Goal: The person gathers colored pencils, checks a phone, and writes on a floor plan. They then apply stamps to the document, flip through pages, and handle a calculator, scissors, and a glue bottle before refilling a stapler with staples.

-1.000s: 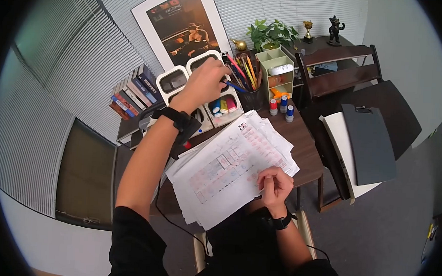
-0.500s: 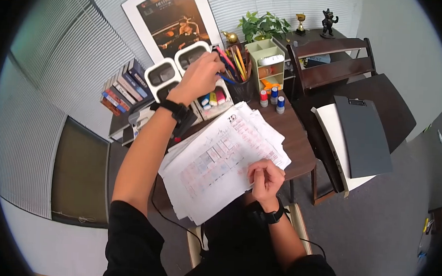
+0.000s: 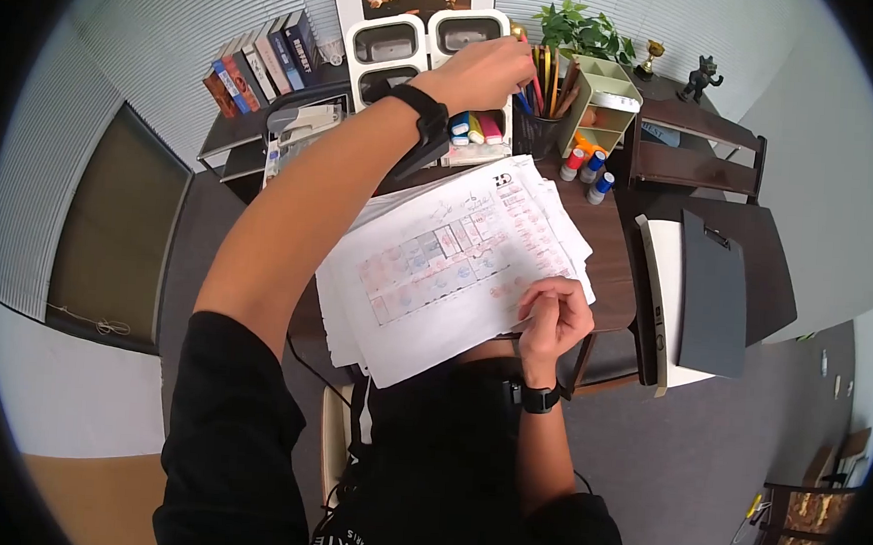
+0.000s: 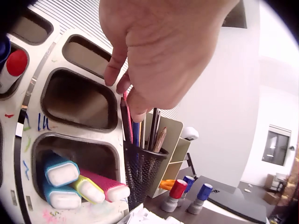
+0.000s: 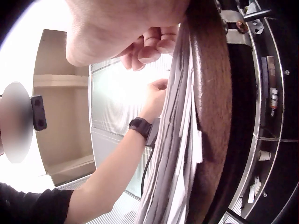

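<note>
My left hand [image 3: 486, 76] reaches over the black mesh pen cup [image 3: 536, 135], its fingers bent down among the pen tops. Its fingertips pinch the top of a blue pen [image 4: 136, 133], which stands in the cup beside a pink pen [image 3: 537, 88] and several pencils. The hand covers part of the white desk organizer [image 3: 390, 25], where blue, yellow and pink highlighters [image 4: 88, 189] lie in the front compartment. My right hand [image 3: 558, 321] hovers at the near right edge of the stacked paper sheets [image 3: 425, 311], fingers loosely curled, holding nothing visible.
Right of the cup stands a pale green shelf box [image 3: 603, 102], with red and blue capped stamps [image 3: 585, 166] before it. Books [image 3: 267, 64] line up at the far left. A chair holding a dark clipboard [image 3: 712, 297] stands to the right.
The left hand has moved right, closer over the pen cup, and the blue pen has gone from slanting to more upright. The head view has shifted; the right hand keeps its pose.
</note>
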Tool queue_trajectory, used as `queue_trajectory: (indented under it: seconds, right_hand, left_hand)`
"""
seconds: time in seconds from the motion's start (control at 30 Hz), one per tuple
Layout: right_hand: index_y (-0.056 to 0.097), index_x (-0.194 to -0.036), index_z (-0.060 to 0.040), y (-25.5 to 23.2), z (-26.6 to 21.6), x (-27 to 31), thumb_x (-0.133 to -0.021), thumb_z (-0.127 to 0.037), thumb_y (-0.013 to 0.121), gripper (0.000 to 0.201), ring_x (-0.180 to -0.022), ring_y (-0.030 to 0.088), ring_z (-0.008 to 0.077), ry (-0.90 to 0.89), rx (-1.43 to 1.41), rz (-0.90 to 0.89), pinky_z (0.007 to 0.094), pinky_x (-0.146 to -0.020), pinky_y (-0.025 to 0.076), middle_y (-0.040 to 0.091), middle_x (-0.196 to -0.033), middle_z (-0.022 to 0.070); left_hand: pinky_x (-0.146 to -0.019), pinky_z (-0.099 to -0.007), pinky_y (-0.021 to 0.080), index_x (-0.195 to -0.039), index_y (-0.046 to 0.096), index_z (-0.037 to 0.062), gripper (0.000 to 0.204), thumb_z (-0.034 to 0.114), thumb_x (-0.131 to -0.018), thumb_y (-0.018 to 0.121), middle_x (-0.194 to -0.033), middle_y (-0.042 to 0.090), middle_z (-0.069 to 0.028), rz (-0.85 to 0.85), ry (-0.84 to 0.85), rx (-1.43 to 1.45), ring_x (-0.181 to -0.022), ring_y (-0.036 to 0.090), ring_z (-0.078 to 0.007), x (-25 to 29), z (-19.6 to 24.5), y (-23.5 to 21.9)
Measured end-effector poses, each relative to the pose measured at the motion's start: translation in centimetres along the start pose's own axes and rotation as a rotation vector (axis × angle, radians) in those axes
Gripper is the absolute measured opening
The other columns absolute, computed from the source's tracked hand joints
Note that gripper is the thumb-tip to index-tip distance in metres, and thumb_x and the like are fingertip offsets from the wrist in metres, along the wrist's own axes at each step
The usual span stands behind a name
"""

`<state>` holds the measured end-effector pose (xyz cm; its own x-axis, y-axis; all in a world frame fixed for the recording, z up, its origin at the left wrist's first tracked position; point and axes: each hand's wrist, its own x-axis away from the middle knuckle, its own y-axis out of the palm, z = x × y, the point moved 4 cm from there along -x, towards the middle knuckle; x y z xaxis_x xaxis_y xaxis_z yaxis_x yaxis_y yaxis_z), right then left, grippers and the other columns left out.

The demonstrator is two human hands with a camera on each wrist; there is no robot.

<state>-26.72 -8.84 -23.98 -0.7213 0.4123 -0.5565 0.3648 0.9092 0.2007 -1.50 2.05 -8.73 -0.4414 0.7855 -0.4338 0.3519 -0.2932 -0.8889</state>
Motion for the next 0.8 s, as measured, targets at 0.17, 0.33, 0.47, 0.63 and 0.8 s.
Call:
queue_trajectory:
  seconds: [0.17,0.33,0.47,0.63,0.8]
  right_hand:
    - [0.061,-0.085,0.0056,0.0,0.1,-0.1,-0.093,0.004,0.044,0.019,-0.051,0.052,0.0082,0.028,-0.036,0.006,0.0208,-0.049,0.041,0.063,-0.066,0.0079]
    - [0.060,-0.086,0.0061,0.1,0.2,-0.2,-0.094,0.003,0.044,0.018,-0.052,0.053,0.0089,0.040,-0.091,0.005,0.0211,-0.050,0.041,0.063,-0.068,0.0086]
    - [0.064,-0.096,0.0078,0.5,0.3,-0.1,-0.096,0.003,0.049,0.016,-0.056,0.055,0.0098,0.056,-0.136,-0.040,0.0213,-0.053,0.043,0.063,-0.071,0.0082]
    - [0.059,-0.130,0.0071,3.7,-2.9,-0.8,-0.095,-0.001,0.059,0.035,-0.069,0.059,0.0101,0.086,0.144,-0.300,0.0239,-0.064,0.046,0.062,-0.077,0.0045]
    - [0.066,-0.117,0.0084,4.1,-2.3,-0.2,-0.098,-0.007,0.062,0.025,-0.066,0.059,0.0117,0.232,-0.046,-0.375,0.0255,-0.062,0.047,0.066,-0.081,0.0095]
  left_hand:
    - [-0.085,-0.0429,0.051,-0.089,0.070,0.0029,0.008,0.009,-0.084,0.072,-0.098,0.062,-0.0116,0.048,-0.020,-0.008,-0.102,0.060,-0.0322,0.8,-0.3,-2.7]
    - [-0.077,-0.0371,0.051,-0.093,0.070,0.0011,0.013,0.013,-0.089,0.070,-0.091,0.064,-0.0094,0.364,0.017,-0.019,-0.088,0.064,-0.0261,6.0,0.2,-8.5]
    - [-0.064,-0.0231,0.047,-0.093,0.072,-0.0015,0.011,0.009,-0.090,0.071,-0.083,0.066,-0.0053,0.352,-0.299,0.673,-0.072,0.060,-0.0090,12.7,3.4,-8.9]
    - [-0.067,-0.0251,0.049,-0.090,0.072,-0.0031,0.008,0.005,-0.088,0.073,-0.083,0.068,-0.0067,0.197,-0.349,1.191,-0.077,0.062,-0.0105,17.9,8.1,-2.9]
    - [-0.074,-0.0321,0.050,-0.101,0.073,-0.0018,0.021,0.009,-0.084,0.078,-0.090,0.070,-0.0090,0.054,-0.229,1.246,-0.080,0.065,-0.0192,19.5,9.2,-0.2]
